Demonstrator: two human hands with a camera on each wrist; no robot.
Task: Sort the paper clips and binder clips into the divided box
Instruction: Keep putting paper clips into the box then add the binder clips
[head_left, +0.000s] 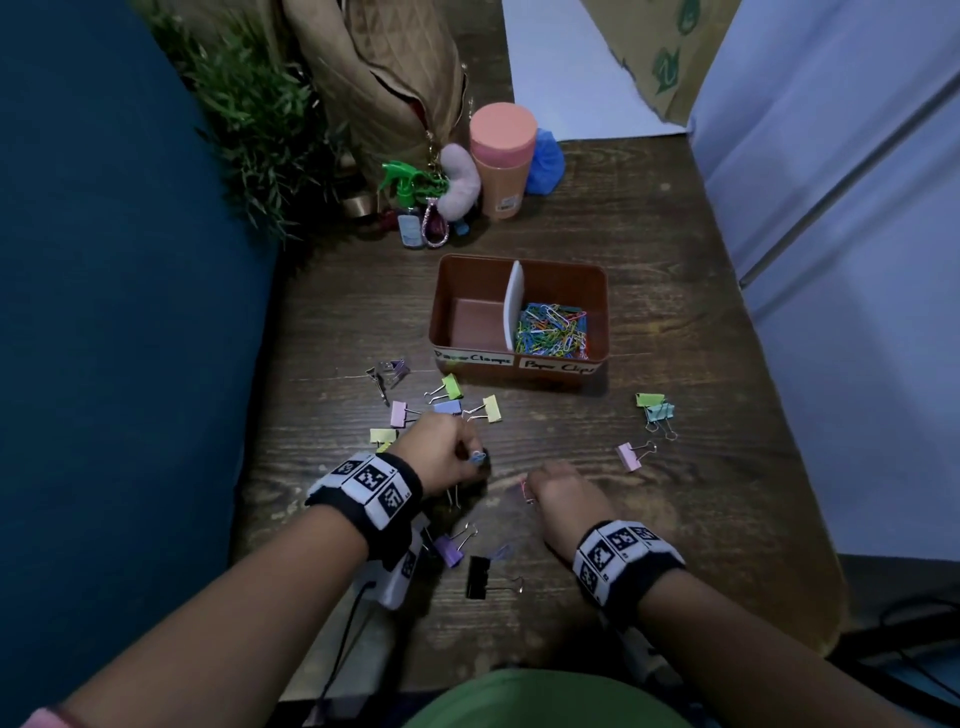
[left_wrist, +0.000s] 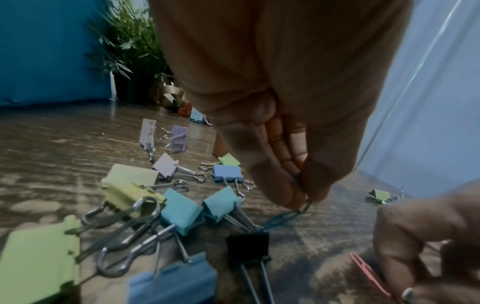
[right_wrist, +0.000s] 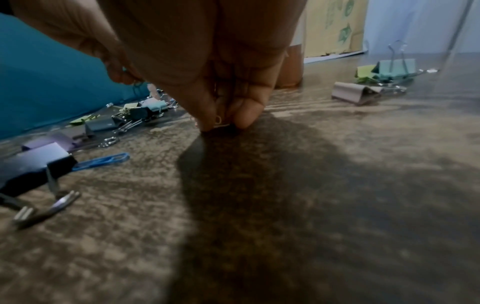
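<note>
The brown divided box (head_left: 519, 371) sits mid-table; its right compartment holds several coloured paper clips (head_left: 553, 330) and its left one is bare. My left hand (head_left: 475, 460) hovers just above the table and pinches a blue paper clip (left_wrist: 291, 215) by one end. My right hand (head_left: 532, 491) has its fingertips down on the table, pinching a pink paper clip (head_left: 526, 491) that is mostly hidden in the right wrist view. Pastel binder clips (head_left: 447, 405) lie scattered around the left hand. Another blue paper clip (right_wrist: 103, 161) lies near a black binder clip (head_left: 478, 577).
More binder clips (head_left: 654, 410) lie right of the box, and a pink one (head_left: 631, 456) nearer. At the back stand a peach tumbler (head_left: 501, 161), a green spray bottle (head_left: 408, 208), a tan bag (head_left: 384, 78) and a plant (head_left: 254, 119). A blue wall borders the left.
</note>
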